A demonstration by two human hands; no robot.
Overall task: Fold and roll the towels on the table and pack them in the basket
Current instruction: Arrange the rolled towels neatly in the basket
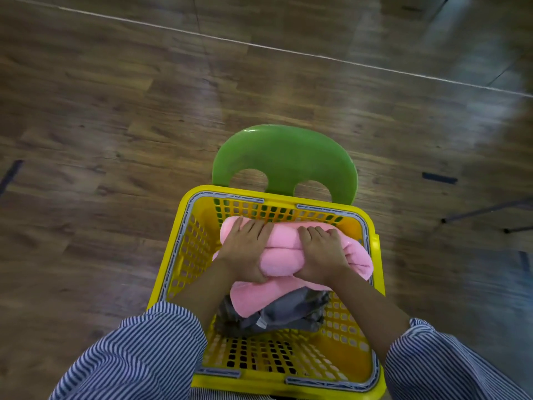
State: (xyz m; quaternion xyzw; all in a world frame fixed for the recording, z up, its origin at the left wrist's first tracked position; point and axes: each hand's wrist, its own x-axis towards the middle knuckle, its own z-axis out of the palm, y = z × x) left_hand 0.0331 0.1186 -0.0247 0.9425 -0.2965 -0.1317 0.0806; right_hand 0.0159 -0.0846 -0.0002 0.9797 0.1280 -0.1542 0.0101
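Pink terry is what you're dealing with right now: you're holding a rolled pink towel [291, 249] over the yellow basket [184, 243] in the lower middle of the frame, and it's looking like you're lowering it in toward the far wall. Your left hand [245, 249] is curling over the left half of the roll with the thumb tucked underneath, and your right hand [320, 252] is doing the same on the right half, so both are clamped on that one towel. Below it, near the centre of the basket, a grey towel [288, 313] is already sitting on the mesh floor, partly hidden by the pink one. So I'm guessing at least one towel is packed and this is going in next. The table isn't showing anywhere, so I can't tell how many are left to fold. The basket seems to be resting on a green plastic chair [285, 157], whose back is poking up behind it at frame centre. Writing-wise, nothing readable; there's a small tag on the grey towel, but it's too tiny to make out.
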